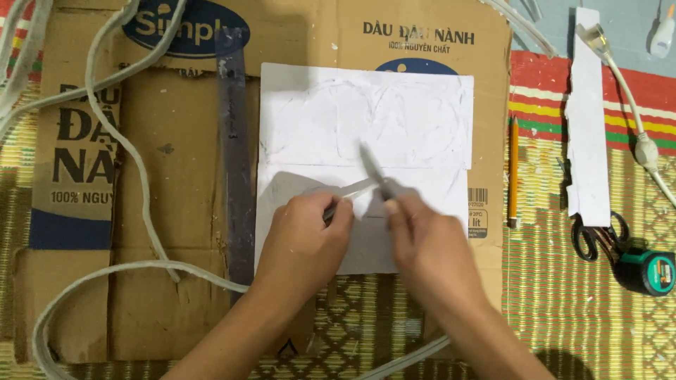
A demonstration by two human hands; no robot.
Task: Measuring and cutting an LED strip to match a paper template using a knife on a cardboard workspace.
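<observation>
White foam sheet (366, 119): flat rectangular board, faint curved outlines scored on its upper half; lies on the flattened cardboard box (176, 183), which rests on a woven striped mat (577, 309). This sheet serves as landmark for all entries below.

Left hand (303, 243): over the sheet's lower edge, left of centre; fingers curled and pressed together around the end of a thin clear strip (345, 190), pinching it.

Right hand (422, 246): over the sheet's lower edge, right of centre, just beside the left hand; fingers closed around the handle of a slim blade (372, 169), whose tip points up onto the sheet's middle. Blade and strip cross just above the hands.

Dark metal ruler (236, 162): long, upright along the sheet's left edge, touching or nearly touching it.

Pale flexible tubing (134, 155): loops over the cardboard well left of the sheet and curves below it.

Pencil (513, 169): yellow, just right of the sheet, at the cardboard's edge.

Narrow white foam strip (588, 127): well right of the sheet, on the mat.

Scissors (595, 236): black handles, at the foam strip's lower end.

Tape measure (651, 271): green and black, far right of the sheet.

White cable with inline switch (637, 134): far right, crossing the foam strip's top.
</observation>
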